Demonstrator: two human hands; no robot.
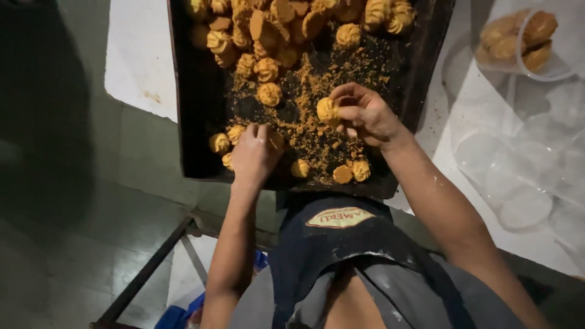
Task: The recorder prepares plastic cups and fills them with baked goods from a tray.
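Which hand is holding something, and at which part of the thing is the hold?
The right hand holds one swirled cookie by its sides, between the fingertips. The left hand rests on cookies on the dark tray; its grasp cannot be told.

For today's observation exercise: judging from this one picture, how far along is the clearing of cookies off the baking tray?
Done: the near half of the dark baking tray is mostly bare, covered in crumbs, and a clear tub at upper right already holds cookies.
In hand: the right hand pinches one swirl cookie; the left hand rests on cookies at the tray's near edge.
Left: a pile of cookies at the far end, a few strays nearby.
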